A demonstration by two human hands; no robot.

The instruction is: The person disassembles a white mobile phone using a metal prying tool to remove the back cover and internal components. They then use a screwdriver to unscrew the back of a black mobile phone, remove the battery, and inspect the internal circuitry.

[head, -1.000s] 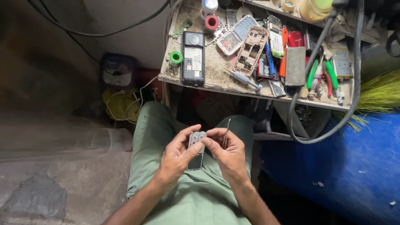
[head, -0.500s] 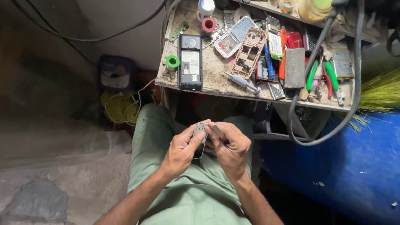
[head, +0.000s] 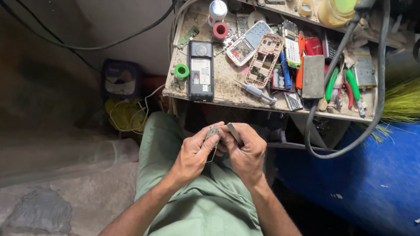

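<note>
Over my lap in green trousers, my left hand (head: 192, 155) grips a small grey phone part (head: 213, 133) by its edge. My right hand (head: 246, 150) is closed around a thin metal tool (head: 234, 132) whose tip rests against that part. Both hands meet just below the front edge of a dirty workbench (head: 227, 94). On the bench lie an opened black phone (head: 200, 70), a beige phone frame (head: 264, 59) and a small screwdriver (head: 258, 92).
The bench is crowded with phone shells, pliers with green handles (head: 350, 87), a grey block (head: 313, 76), tape rolls (head: 221, 29) and a green ring (head: 181, 70). A thick black cable (head: 341, 148) loops down at right. A blue surface (head: 372, 183) lies right; yellow wire (head: 127, 114) left.
The right hand has turned the thin tool from pointing upward to lying across the part, and both hands have closed more tightly around it.
</note>
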